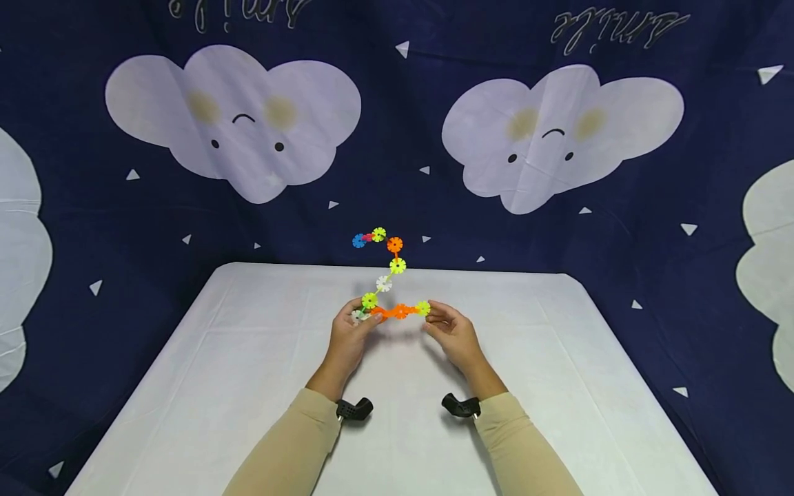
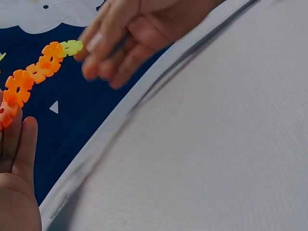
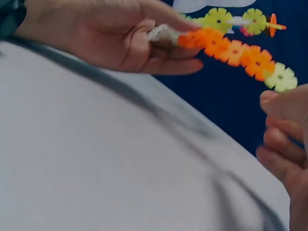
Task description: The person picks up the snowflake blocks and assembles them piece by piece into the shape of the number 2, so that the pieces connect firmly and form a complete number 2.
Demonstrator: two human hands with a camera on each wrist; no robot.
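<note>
A chain of coloured snowflake discs [image 1: 401,311] is up off the table, between both hands. My left hand [image 1: 349,335] grips it near its orange and white discs, with the thumb on top. At its right end is a yellow-green disc [image 3: 281,77], beside the fingertips of my right hand [image 1: 455,337]. In the head view the right thumb stands apart from that disc, and the fingers are loosely bent. From the left hand, more yellow-green, white and orange discs run upward to a blue disc [image 1: 358,241]. In the left wrist view the right hand is slightly blurred.
Under both hands lies a white-covered table [image 1: 248,420] with rounded far corners. Behind it hangs a dark blue cloth [image 1: 397,138] printed with clouds and small triangles. Black wrist-worn devices [image 1: 355,409] stick out inward from both wrists.
</note>
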